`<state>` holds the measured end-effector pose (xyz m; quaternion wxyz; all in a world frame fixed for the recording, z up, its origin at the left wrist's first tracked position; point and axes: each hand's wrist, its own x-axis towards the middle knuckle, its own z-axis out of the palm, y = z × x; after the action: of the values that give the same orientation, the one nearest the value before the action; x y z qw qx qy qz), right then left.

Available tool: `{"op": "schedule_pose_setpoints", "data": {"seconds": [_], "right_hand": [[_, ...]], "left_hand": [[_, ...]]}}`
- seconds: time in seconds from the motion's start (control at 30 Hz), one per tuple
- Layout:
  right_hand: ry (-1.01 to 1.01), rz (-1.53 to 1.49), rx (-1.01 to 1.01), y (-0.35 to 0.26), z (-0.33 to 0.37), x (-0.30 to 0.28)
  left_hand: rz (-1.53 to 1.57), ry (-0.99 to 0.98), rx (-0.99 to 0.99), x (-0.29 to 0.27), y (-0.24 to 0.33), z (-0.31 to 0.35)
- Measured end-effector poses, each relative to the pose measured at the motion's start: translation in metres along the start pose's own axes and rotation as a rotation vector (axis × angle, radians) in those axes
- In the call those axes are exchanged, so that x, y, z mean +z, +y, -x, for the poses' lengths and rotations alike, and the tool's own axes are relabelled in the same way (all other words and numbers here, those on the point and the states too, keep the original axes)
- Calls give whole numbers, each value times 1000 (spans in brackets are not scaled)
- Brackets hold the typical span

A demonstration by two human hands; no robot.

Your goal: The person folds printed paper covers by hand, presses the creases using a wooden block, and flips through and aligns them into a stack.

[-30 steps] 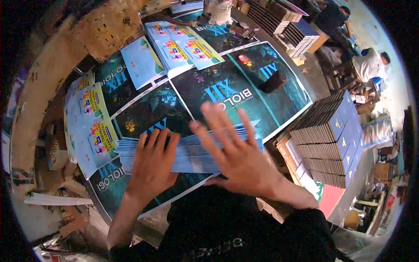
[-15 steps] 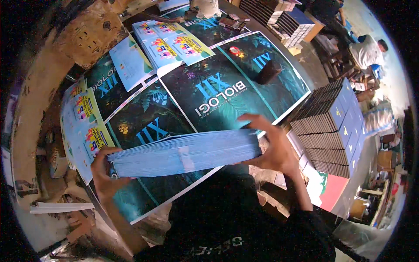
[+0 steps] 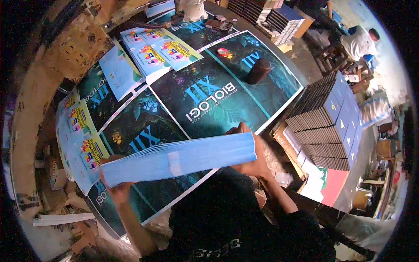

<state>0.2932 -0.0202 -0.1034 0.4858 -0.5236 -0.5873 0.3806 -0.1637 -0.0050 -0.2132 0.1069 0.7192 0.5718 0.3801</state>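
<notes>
A thick stack of light-blue paper sheets (image 3: 198, 155) is held edge-up in front of me, above the dark green printed sheets (image 3: 203, 98) that cover the table. Its left end sits in my left hand (image 3: 118, 187), fingers wrapped around the lower corner. My right hand (image 3: 255, 161) closes on the right end, with part of the fingers hidden behind the stack. Towards the left end, the upper sheets fan slightly apart.
Colourful printed covers (image 3: 157, 50) are piled at the far left of the table, with more covers (image 3: 83, 139) at its left edge. A dark brown cylinder (image 3: 259, 71) stands at right. Blue-covered book stacks (image 3: 323, 124) rise beside the table. A person (image 3: 358, 43) works far right.
The stack has shifted slightly left, and its right end now tilts higher. My right hand, spread before, has closed around that end. The left hand has moved a little lower.
</notes>
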Motion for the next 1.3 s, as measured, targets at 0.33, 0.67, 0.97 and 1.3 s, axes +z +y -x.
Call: {"op": "schedule_pose_setpoints", "data": {"seconds": [0.33, 0.67, 0.97, 1.3], "right_hand": [[-37, 120, 43, 19, 1, 2], [1, -38, -35, 15, 2, 7], [208, -627, 340, -1, 118, 56], [-376, -568, 355, -44, 65, 30]], "left_hand": [[124, 77, -133, 0, 58, -48], [-670, -326, 432, 11, 256, -97], [-241, -578, 699, -23, 244, -135], [-385, -332, 830, 13, 212, -112]]}}
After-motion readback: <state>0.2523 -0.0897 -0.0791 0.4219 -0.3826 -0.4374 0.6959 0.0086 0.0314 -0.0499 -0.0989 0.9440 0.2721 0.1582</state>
